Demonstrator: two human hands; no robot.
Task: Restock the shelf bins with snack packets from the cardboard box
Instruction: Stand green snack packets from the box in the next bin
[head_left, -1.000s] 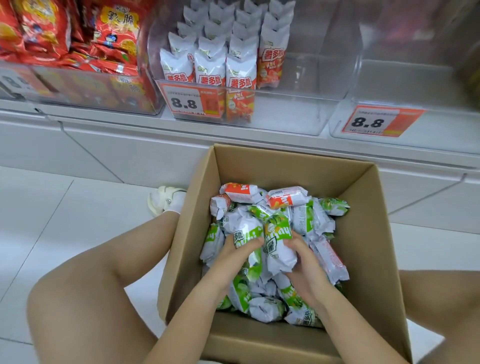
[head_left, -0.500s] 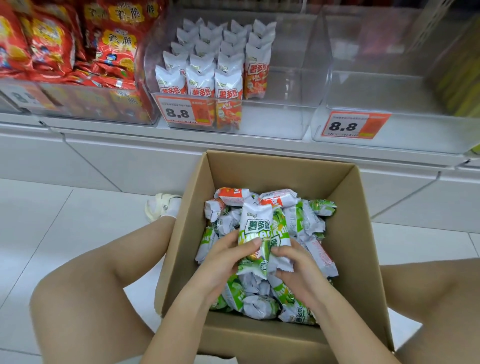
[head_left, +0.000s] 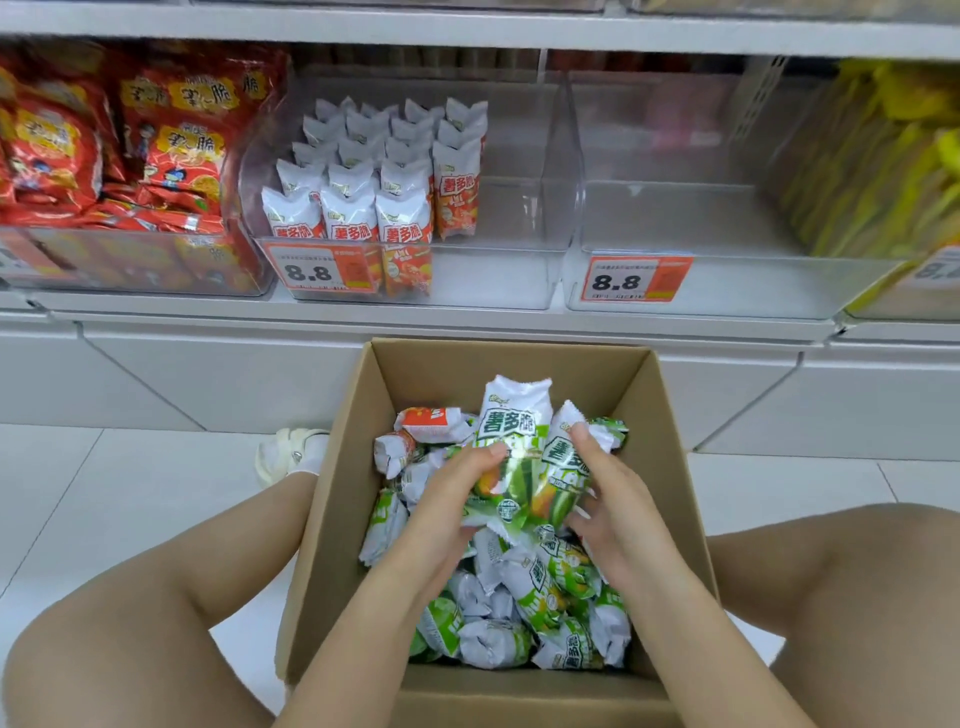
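Two packets (head_left: 524, 457) with green and white wrappers stand upright between the hands, just above the heap in the box (head_left: 332, 525), in the middle of the frame. The left hand (head_left: 447, 499) has its fingers curled round the left side of the taller packet. The right hand (head_left: 613, 499) has its fingers bent round the right side of the shorter packet, with one fingertip up near its top edge. The two packets touch each other.

The box sits open on the floor, in the lower middle of the frame, between the person's bare knees. It holds many more packets (head_left: 519, 592) in a loose pile. Most are green and white, and a few at the upper left of the pile are orange and white.

Above the box, across the top half of the frame, runs a shelf with clear bins. The middle bin (head_left: 519, 249) holds rows of white and orange packets (head_left: 374, 176) standing up on its left side, and its right side is bare. An orange price tag (head_left: 324, 270) reading 8.8 is on its front. The bin to its right (head_left: 727, 249) has a like tag (head_left: 636, 280). At the upper left of the frame is a bin of red bags (head_left: 130, 145). At the far upper right are yellow packs (head_left: 883, 156), too blurry to read.

A white shoe (head_left: 288, 454) shows on the floor tiles, just left of the box.
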